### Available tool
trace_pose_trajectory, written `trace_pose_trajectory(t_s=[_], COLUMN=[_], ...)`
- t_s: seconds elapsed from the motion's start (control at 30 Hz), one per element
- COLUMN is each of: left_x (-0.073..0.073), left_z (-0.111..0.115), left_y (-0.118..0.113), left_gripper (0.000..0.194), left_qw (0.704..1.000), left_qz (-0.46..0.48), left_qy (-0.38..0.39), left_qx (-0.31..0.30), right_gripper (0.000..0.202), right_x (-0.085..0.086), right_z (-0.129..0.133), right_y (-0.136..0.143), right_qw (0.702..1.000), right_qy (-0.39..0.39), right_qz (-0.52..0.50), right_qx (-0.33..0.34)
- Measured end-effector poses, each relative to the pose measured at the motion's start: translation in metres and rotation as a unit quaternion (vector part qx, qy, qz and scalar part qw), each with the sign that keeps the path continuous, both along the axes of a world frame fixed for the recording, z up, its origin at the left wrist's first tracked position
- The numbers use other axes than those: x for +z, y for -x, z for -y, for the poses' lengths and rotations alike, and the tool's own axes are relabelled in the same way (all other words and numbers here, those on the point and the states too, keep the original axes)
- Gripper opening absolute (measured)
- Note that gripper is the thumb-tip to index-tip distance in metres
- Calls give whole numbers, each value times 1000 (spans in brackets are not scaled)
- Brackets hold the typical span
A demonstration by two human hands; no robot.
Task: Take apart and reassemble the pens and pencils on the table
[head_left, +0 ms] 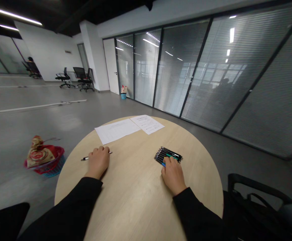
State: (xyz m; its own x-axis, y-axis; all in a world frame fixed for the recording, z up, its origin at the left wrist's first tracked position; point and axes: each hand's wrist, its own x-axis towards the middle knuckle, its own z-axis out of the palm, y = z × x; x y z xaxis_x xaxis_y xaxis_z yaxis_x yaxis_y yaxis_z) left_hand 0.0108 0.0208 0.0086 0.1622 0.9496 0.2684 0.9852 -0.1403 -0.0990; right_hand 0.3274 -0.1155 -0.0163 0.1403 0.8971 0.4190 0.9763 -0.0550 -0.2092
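On the left of the round table, my left hand [99, 162] is closed over a pen [84, 158]. The pen lies crosswise under the curled fingers, its white and dark end sticking out left and its tip out right. Further right, a row of several mostly black pens [164, 152] lies side by side. My right hand [174, 174] rests on the near side of this row, fingers bent and closed against the pens. Green, yellow and blue parts show by its fingertips. The fingers hide the exact contact.
Two printed sheets of paper [118, 130] lie at the far edge of the round table [133, 201]. A basket [52, 167] holding a bag stands on the floor at left. A black chair [258, 187] is close on the right. Glass partitions stand beyond.
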Motion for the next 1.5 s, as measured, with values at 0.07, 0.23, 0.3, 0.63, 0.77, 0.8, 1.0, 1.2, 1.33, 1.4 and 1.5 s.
trace_pose_trajectory(t_s=[0.07, 0.23, 0.3, 0.63, 0.77, 0.8, 1.0, 1.2, 1.33, 1.4, 1.5], left_x=[1, 4, 4, 2, 5, 5, 5, 3, 2, 0, -5], left_z=[1, 4, 9, 72, 82, 80, 64, 56, 57, 57, 56], left_y=[-2, -18, -31, -83, -89, -90, -83, -75, -75, -77, -78], left_gripper=[32, 28, 28, 14, 12, 14, 25, 30, 36, 40, 48], left_qw=[1000, 991, 977, 873, 824, 803, 743, 785, 799, 797, 790], left_qz=[-5, 28, 71, 287, 439, 483, 562, 511, 484, 484, 494], left_qy=[-11, -88, -118, -16, 70, 92, 201, 194, 201, 211, 236], left_qx=[-6, -94, -162, -394, -351, -336, -303, -293, -295, -292, -278], right_gripper=[19, 18, 19, 52, 36, 29, 18, 16, 15, 16, 17], right_x=[0, -1, -2, 4, 6, 6, 0, -8, -8, -7, -6], right_z=[0, 2, 1, -3, -3, -3, -7, -10, -11, -11, -12], right_y=[8, 24, 27, 27, 26, 25, 23, 16, 11, 9, 8], right_qw=[998, 978, 970, 973, 969, 967, 966, 955, 954, 953, 950], right_qy=[-13, -15, -11, -65, -66, -61, -26, -38, -48, -51, -51], right_qz=[-35, -107, -127, -137, -125, -128, -147, -192, -202, -205, -208], right_qx=[46, 177, 207, 176, 203, 212, 213, 221, 218, 219, 226])
